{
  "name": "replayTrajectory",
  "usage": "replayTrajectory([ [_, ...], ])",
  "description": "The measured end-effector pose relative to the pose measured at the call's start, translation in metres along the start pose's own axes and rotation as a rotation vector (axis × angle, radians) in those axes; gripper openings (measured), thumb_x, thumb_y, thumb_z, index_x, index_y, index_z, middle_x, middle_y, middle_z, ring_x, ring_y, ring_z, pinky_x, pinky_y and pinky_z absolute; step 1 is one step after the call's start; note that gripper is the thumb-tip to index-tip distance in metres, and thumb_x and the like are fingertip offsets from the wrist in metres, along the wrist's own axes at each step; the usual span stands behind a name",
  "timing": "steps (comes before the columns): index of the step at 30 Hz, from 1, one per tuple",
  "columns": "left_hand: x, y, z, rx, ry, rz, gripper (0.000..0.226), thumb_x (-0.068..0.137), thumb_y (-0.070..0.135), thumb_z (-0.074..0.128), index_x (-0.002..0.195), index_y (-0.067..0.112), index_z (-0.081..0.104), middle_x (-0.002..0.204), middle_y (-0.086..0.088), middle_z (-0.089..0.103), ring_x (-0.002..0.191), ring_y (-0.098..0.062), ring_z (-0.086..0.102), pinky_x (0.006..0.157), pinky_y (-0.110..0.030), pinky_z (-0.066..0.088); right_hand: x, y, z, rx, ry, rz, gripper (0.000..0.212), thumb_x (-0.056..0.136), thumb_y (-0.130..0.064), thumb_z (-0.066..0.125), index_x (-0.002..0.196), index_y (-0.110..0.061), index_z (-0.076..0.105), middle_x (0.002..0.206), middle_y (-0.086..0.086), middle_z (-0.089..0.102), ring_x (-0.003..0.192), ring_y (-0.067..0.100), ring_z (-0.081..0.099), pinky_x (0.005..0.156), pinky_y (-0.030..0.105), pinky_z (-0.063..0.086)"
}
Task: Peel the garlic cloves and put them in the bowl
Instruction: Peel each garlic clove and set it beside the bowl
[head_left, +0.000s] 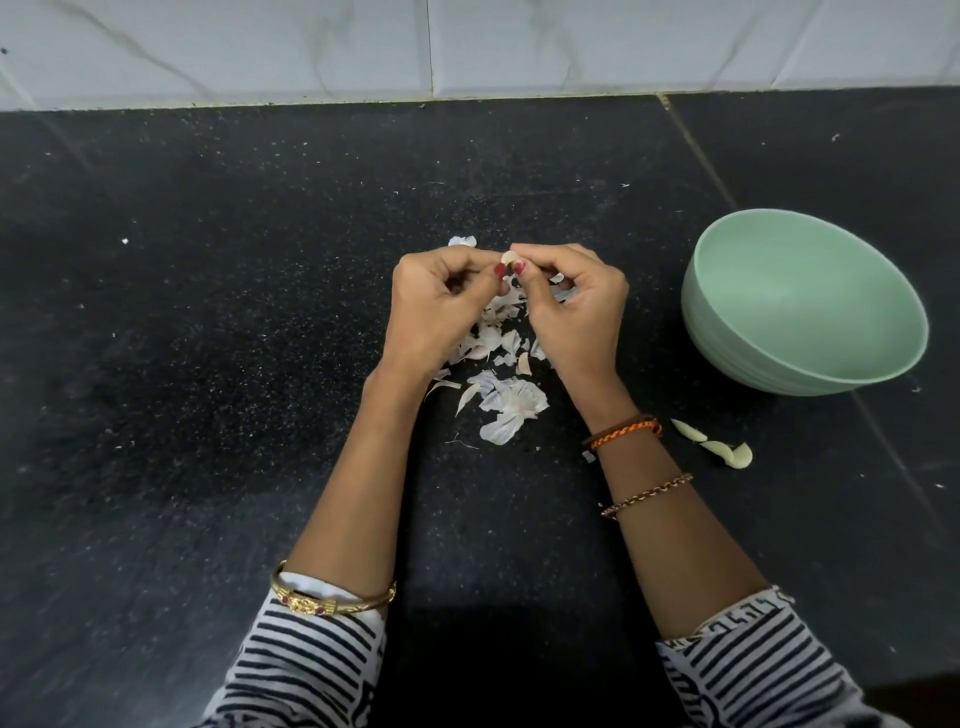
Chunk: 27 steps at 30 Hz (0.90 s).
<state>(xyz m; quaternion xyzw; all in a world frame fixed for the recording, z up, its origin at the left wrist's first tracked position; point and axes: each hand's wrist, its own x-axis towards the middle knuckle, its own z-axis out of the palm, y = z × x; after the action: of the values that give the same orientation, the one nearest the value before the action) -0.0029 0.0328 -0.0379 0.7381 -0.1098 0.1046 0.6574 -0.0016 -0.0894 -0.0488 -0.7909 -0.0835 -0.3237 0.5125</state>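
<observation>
bare counter (208, 364) left, bowl (810, 358) right

Dim, soft overhead light; wide-angle edge distortion.

Speckled black polished stone counter (208, 364), faintly glossy. Smooth matt pale-green plastic bowl (883, 332). Thin, papery white garlic skins (511, 402). Glossy white marbled wall tiles (260, 47). Shiny gold metal bangle (332, 605). Striped cloth sleeves (306, 660).
</observation>
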Motion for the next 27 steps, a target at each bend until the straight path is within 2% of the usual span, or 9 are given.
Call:
replayTrajectory([
  [4, 0.001, 0.001, 0.003, -0.009, 0.036, -0.042, 0.009, 0.078, 0.015, 0.066, 0.073, 0.022, 0.069, 0.062, 0.008, 0.065, 0.063, -0.021, 0.057, 0.061, -0.036, 0.052, 0.000, 0.002, -0.001, -0.002, -0.024, -0.017, 0.012, 0.077, 0.000, 0.066, 0.086, -0.004, 0.073, 0.084, -0.006, 0.065, 0.080, 0.014, 0.064, 0.074, 0.012, 0.046],
  [8, -0.001, 0.003, 0.006, -0.075, 0.091, -0.077, 0.012, 0.075, 0.006, 0.063, 0.067, 0.013, 0.066, 0.063, -0.014, 0.059, 0.059, -0.021, 0.048, 0.052, -0.022, 0.041, 0.000, 0.002, -0.001, 0.027, -0.050, -0.040, 0.011, 0.077, -0.002, 0.067, 0.086, -0.004, 0.073, 0.083, -0.005, 0.066, 0.078, 0.010, 0.062, 0.072, 0.016, 0.048],
  [11, -0.001, 0.004, 0.007, -0.104, 0.144, -0.080, 0.013, 0.072, 0.007, 0.063, 0.060, 0.013, 0.063, 0.057, -0.006, 0.057, 0.053, -0.012, 0.046, 0.049, -0.019, 0.039, -0.001, -0.001, 0.000, 0.030, -0.061, -0.059, 0.011, 0.077, -0.002, 0.066, 0.086, -0.004, 0.073, 0.081, -0.006, 0.065, 0.076, 0.009, 0.061, 0.070, 0.014, 0.047],
  [15, -0.001, 0.006, 0.009, -0.134, 0.173, -0.075, 0.016, 0.069, 0.005, 0.063, 0.056, 0.015, 0.061, 0.051, 0.007, 0.056, 0.050, -0.003, 0.045, 0.049, -0.016, 0.039, -0.001, -0.005, -0.001, 0.069, -0.055, -0.008, 0.012, 0.078, -0.001, 0.065, 0.087, -0.004, 0.073, 0.081, -0.006, 0.066, 0.077, 0.012, 0.063, 0.072, 0.014, 0.048],
  [19, 0.001, 0.007, 0.010, -0.159, 0.168, -0.081, 0.017, 0.069, 0.005, 0.063, 0.054, 0.014, 0.060, 0.050, 0.011, 0.056, 0.050, -0.003, 0.046, 0.052, -0.016, 0.041, -0.001, -0.016, -0.001, 0.445, -0.023, 0.279, 0.017, 0.082, 0.005, 0.060, 0.090, -0.007, 0.069, 0.076, -0.007, 0.068, 0.077, 0.004, 0.065, 0.072, 0.017, 0.050],
  [22, -0.002, 0.006, 0.012, -0.106, 0.135, -0.086, 0.019, 0.070, 0.006, 0.063, 0.053, 0.008, 0.056, 0.051, -0.001, 0.051, 0.052, -0.011, 0.043, 0.054, -0.023, 0.041, 0.000, -0.019, 0.001, 0.586, 0.038, 0.470, 0.019, 0.085, 0.005, 0.057, 0.080, -0.009, 0.068, 0.076, -0.009, 0.069, 0.074, -0.001, 0.063, 0.070, 0.014, 0.048],
  [24, -0.003, 0.004, 0.010, -0.077, 0.133, -0.073, 0.019, 0.068, 0.007, 0.060, 0.053, -0.002, 0.053, 0.052, -0.017, 0.051, 0.054, -0.019, 0.043, 0.056, -0.030, 0.040, 0.002, -0.017, -0.001, 0.600, 0.090, 0.522, 0.017, 0.088, 0.003, 0.055, 0.083, -0.009, 0.067, 0.083, -0.006, 0.068, 0.068, -0.004, 0.060, 0.066, 0.012, 0.046],
  [26, -0.002, 0.002, 0.006, -0.026, 0.132, -0.045, 0.031, 0.066, 0.018, 0.056, 0.055, -0.010, 0.050, 0.056, -0.029, 0.051, 0.056, -0.023, 0.043, 0.055, -0.032, 0.038, 0.002, -0.014, -0.002, 0.489, 0.091, 0.452, 0.017, 0.088, 0.002, 0.056, 0.090, -0.010, 0.067, 0.086, -0.006, 0.066, 0.071, -0.003, 0.060, 0.068, 0.014, 0.047],
  [27, -0.002, 0.002, 0.005, 0.011, 0.129, -0.031, 0.038, 0.066, 0.025, 0.053, 0.054, -0.011, 0.048, 0.054, -0.028, 0.050, 0.054, -0.021, 0.041, 0.052, -0.029, 0.036, 0.002, -0.014, -0.001, 0.401, 0.062, 0.387, 0.017, 0.087, 0.002, 0.057, 0.093, -0.011, 0.068, 0.085, -0.008, 0.066, 0.073, -0.002, 0.061, 0.070, 0.014, 0.048],
])
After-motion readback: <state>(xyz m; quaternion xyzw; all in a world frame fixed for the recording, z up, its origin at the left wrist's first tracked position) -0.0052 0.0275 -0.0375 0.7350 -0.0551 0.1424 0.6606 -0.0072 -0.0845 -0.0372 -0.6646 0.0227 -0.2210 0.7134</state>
